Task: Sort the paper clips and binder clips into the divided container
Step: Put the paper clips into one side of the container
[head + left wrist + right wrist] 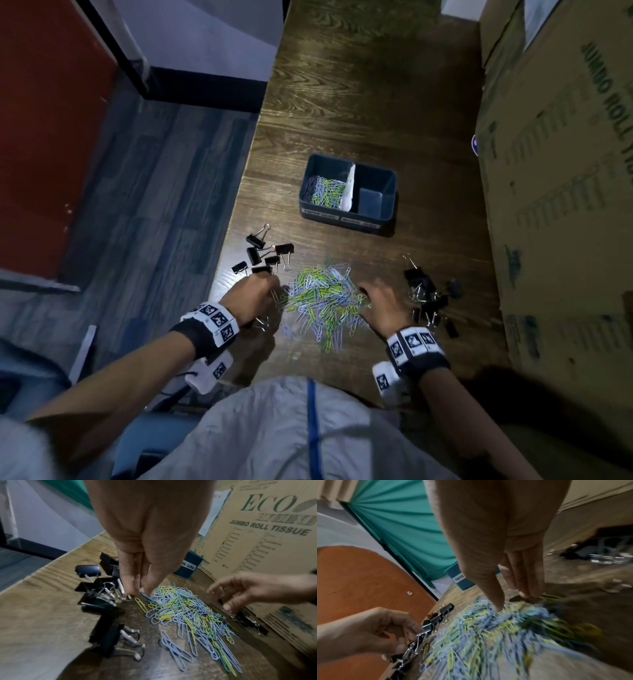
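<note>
With left hand (pixel 142 566) fingertips pinching at the paper clips (pixel 325 298) heaped on the tabletop (pixel 359 102) and right hand (pixel 383 305) spread, we should gather only clips, avoiding binder clips (pixel 263 255), for the divided container (pixel 349 219).

A printed cardboard box (pixel 561 192) stands on the wooden table (pixel 359 96), right side.

One divided container (pixel 349 219), two binder-clip clusters (pixel 263 255), one paper-clip heap (pixel 325 298), two hands (pixel 255 296)
</note>
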Motion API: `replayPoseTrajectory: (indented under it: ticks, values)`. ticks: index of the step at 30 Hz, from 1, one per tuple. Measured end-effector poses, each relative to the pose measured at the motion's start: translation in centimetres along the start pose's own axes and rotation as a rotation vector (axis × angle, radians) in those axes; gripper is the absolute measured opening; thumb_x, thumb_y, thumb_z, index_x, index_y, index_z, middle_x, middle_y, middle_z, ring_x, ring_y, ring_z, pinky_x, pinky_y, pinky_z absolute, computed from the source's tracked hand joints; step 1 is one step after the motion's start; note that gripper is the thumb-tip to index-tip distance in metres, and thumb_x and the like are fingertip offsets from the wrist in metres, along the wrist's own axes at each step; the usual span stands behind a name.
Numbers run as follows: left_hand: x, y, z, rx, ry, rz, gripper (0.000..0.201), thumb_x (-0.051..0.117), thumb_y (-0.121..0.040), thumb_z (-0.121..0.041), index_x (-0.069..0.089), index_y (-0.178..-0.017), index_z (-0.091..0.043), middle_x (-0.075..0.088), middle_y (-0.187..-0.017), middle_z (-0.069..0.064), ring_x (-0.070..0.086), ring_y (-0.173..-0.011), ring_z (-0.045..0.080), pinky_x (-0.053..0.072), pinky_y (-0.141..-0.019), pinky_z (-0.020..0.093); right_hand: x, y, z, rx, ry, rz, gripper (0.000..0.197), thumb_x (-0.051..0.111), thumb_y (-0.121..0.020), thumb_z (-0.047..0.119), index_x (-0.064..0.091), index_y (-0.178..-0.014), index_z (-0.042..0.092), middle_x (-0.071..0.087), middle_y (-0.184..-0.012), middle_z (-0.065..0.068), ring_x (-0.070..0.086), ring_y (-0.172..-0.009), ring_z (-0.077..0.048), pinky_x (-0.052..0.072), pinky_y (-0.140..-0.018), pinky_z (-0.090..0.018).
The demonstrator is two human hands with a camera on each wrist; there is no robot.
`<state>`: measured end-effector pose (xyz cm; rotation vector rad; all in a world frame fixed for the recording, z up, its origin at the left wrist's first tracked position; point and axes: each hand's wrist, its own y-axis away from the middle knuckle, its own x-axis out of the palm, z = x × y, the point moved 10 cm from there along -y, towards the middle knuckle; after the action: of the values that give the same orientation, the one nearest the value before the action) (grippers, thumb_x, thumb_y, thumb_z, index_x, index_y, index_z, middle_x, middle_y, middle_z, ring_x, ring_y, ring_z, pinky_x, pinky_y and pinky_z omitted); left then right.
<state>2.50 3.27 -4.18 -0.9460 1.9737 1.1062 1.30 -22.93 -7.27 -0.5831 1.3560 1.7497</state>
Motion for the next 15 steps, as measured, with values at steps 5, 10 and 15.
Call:
replayPoseTrajectory:
  ticks: [5,10,15]
  values:
    - [0.9,0.0,1.1,-0.065,-0.023,0.047,0.044,0.071,-0.078,-0.015,0.056,-0.119,-0.012,0.058,-0.111,0.011,0.060,-0.097,0.032,0.050,-0.081,0.041,0.5,2.7,-3.5,0.089,0.024,-0.158,0.062,0.077,-0.078,0.008,0.050,-0.130,0.028,0.052,-0.128,-0.010,0.061,-0.111,-0.038,0.055,-0.087,-0.046]
    - [2.7,-1.3,-1.6,-0.080,-0.065,0.057,0.053,0.068,-0.080,0.000,0.046,-0.128,-0.009,0.057,-0.111,0.011,0.061,-0.091,0.028,0.052,-0.076,0.035,0.9,2.5,-1.4,0.117,0.003,-0.107,0.060,0.058,-0.087,-0.008,0.046,-0.140,0.017,0.043,-0.141,-0.015,0.055,-0.120,-0.038,0.051,-0.094,-0.045]
    - [4.6,-2.3,-4.9,-0.101,0.083,0.029,0.054,0.066,-0.079,0.007,0.045,-0.126,-0.010,0.055,-0.115,0.012,0.060,-0.095,0.028,0.053,-0.087,0.036,0.9,1.2,2.0,0.123,-0.073,-0.092,0.066,0.045,-0.086,-0.017,0.045,-0.143,0.016,0.046,-0.142,-0.017,0.050,-0.127,-0.038,0.046,-0.103,-0.048]
